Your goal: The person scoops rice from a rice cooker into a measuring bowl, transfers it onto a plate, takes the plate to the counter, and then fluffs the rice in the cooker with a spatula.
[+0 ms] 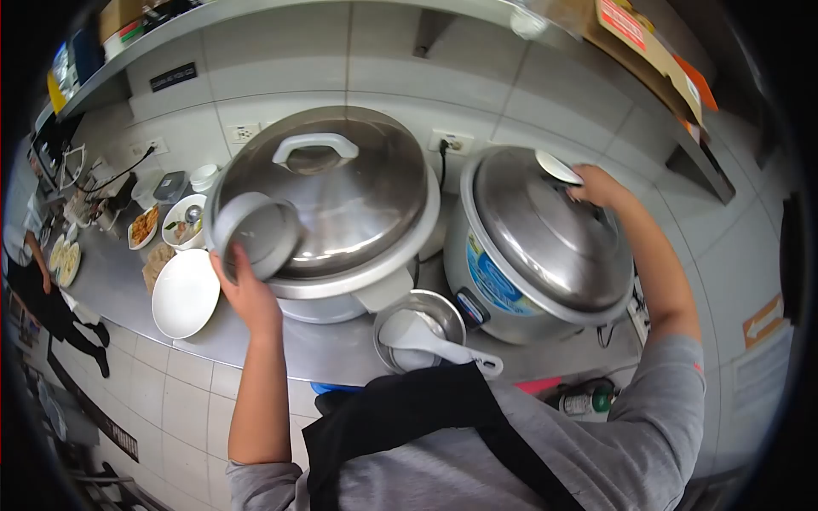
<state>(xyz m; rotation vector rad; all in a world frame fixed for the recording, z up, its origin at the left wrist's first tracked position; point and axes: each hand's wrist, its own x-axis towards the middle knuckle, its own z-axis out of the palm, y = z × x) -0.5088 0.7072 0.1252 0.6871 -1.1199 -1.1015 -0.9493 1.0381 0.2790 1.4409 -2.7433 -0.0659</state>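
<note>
My left hand grips a small whitish bowl, tilted, in front of the left rice cooker's steel lid. That lid is on its cooker, its pale handle on top. My right hand is closed at the white handle of another steel lid, on the right rice cooker. Whether this lid is raised at its far side I cannot tell. Between the cookers and my body stands a steel pot with a white rice paddle lying across it.
A white oval plate lies at the counter's left front edge. Behind it stand a bowl with a spoon and a dish of orange food. A shelf with boxes overhangs the counter. Another person stands at far left.
</note>
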